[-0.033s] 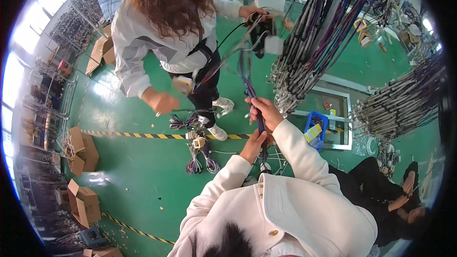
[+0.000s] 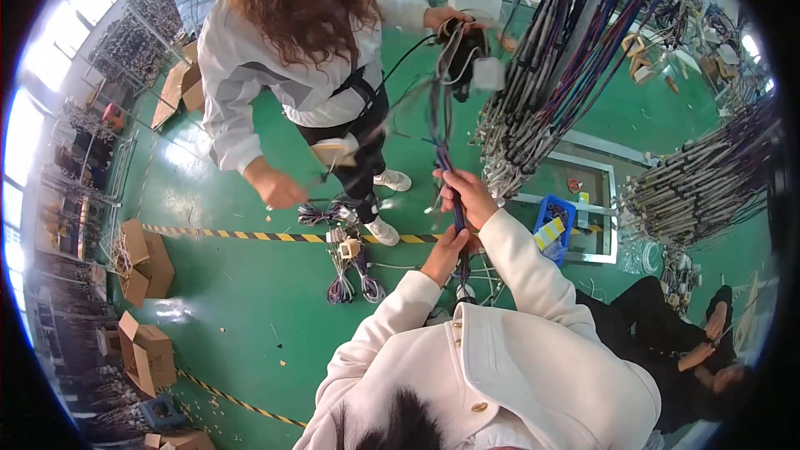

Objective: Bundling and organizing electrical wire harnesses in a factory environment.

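A bundle of dark purple and grey cables (image 2: pixel 443 150) runs upward from my hands, its far part blurred. My right hand (image 2: pixel 468 197) is closed around it. Just below, nearer my body, my left hand (image 2: pixel 447 255) grips the same bundle, thumb on top. Opposite me stands a person in a white jacket (image 2: pixel 292 92). One of that person's hands (image 2: pixel 450 18) holds black and grey cables with a white block-shaped part (image 2: pixel 488 73) hanging from them. The person's other hand (image 2: pixel 279 187) is near a blurred cable and a pale connector (image 2: pixel 335 152).
Coiled cable bundles (image 2: pixel 342 283) lie on the green floor (image 2: pixel 242 300). Thick cable harnesses (image 2: pixel 550 75) hang at the right beside a white metal frame (image 2: pixel 612 217) and a blue bin (image 2: pixel 569 237). Cardboard boxes (image 2: pixel 148 354) stand at left; a seated person (image 2: pixel 667 342) is at lower right.
The other person's pale connector has swung right and down a little, and the held black cables have shifted slightly right. My hands have hardly moved on the bundle.
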`<state>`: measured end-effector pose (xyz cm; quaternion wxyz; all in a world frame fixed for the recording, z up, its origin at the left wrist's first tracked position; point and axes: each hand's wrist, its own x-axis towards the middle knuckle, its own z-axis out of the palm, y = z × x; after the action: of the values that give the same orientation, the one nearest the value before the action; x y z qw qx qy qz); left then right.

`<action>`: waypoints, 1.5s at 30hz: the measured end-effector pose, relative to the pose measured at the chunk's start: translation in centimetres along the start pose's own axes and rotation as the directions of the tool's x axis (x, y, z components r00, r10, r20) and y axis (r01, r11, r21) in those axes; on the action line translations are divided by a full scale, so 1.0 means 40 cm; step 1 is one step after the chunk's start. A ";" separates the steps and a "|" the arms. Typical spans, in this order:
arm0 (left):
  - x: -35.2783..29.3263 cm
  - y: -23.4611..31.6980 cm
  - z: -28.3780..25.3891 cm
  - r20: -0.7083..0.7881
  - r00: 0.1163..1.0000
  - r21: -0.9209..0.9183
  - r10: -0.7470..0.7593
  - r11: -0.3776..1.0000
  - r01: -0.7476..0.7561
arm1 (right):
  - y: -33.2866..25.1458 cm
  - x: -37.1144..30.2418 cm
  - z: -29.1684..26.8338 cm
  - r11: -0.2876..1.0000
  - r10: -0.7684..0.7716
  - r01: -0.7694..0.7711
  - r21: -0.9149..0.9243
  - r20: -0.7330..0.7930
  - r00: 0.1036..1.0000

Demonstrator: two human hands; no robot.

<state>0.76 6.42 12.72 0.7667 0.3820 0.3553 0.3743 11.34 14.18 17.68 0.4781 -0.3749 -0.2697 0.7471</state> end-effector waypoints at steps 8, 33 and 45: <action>0.018 -0.014 -0.004 0.095 0.994 0.032 0.052 0.998 -0.055 | -0.028 -0.034 -0.035 0.984 -0.029 0.037 0.174 -0.047 0.998; 0.090 0.119 -0.150 0.057 0.990 0.097 0.132 0.986 -0.137 | -0.227 -0.198 -0.058 0.973 -0.186 0.172 -0.157 -0.085 0.979; 0.131 0.205 -0.066 -0.007 0.993 0.069 0.120 0.990 -0.119 | -0.129 -0.184 -0.050 0.983 -0.109 0.098 -0.153 -0.069 0.992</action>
<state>-1.45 15.19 17.13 0.7274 0.4263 0.3487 0.4094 17.55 9.57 22.68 0.4968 -0.4237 -0.3256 0.6839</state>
